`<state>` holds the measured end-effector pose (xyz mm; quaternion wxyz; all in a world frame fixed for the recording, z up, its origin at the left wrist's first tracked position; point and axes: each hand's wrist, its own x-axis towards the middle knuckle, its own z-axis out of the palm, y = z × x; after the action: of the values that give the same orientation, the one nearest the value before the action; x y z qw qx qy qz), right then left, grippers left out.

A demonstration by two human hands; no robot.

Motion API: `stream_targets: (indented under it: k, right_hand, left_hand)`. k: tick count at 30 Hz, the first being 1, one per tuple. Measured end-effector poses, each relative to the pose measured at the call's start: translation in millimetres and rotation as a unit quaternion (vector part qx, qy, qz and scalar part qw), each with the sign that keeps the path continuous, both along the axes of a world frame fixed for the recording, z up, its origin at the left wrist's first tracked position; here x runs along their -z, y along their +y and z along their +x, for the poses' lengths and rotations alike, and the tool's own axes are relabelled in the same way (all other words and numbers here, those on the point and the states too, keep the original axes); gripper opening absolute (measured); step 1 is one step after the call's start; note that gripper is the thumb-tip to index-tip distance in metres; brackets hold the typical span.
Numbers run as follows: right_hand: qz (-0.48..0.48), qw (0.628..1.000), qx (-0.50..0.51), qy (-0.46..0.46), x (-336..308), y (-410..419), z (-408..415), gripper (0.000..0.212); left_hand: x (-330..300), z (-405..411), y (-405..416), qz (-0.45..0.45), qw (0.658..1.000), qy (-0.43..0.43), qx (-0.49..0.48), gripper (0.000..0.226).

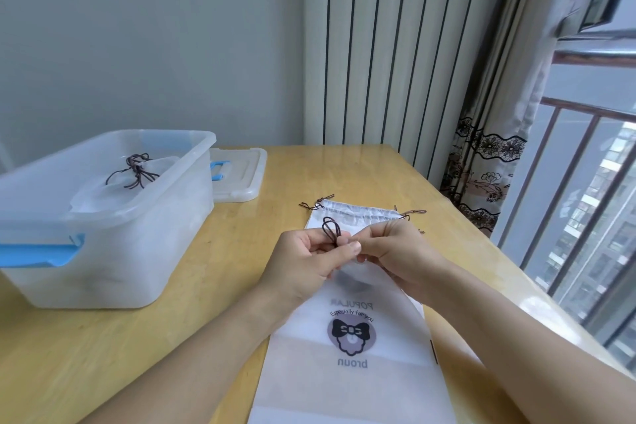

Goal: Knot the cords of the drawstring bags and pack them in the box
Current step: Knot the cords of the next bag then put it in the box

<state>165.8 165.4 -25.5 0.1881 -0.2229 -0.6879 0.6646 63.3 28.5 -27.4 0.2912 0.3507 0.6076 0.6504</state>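
Note:
A white drawstring bag (351, 348) with a bow logo lies flat on the wooden table in front of me. Another bag (358, 215) lies behind it, its dark cord ends sticking out at both sides. My left hand (303, 267) and my right hand (399, 256) meet above the near bag, both pinching a dark brown cord (331, 229) that stands up in loops between the fingertips. At the left, a translucent plastic box (113, 234) with blue latches holds a folded bag (113, 186) whose cords are knotted.
The box's lid (241, 175) with a blue handle lies flat behind the box. A striped radiator panel and a patterned curtain (481, 175) stand at the table's far right. A window with a railing runs along the right edge.

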Motion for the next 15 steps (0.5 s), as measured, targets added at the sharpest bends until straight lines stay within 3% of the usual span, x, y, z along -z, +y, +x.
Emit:
stream_targets:
  k: [5, 8, 15]
  right_hand:
    - [0.016, 0.997, -0.069, -0.007, -8.7, 0.2, 1.2, 0.008]
    - [0.024, 0.995, -0.096, 0.002, -12.6, 4.5, 4.9, 0.015]
    - [0.072, 0.994, -0.084, -0.011, -16.6, 2.1, 8.2, 0.008]
  left_hand:
    - [3.1, -8.6, 4.8, 0.038, 0.996, -0.023, -0.081, 0.015]
    - [4.4, -14.1, 5.3, 0.043, 0.995, -0.028, -0.089, 0.012]
    - [6.2, -17.9, 2.9, 0.006, 0.984, 0.154, -0.086, 0.018]
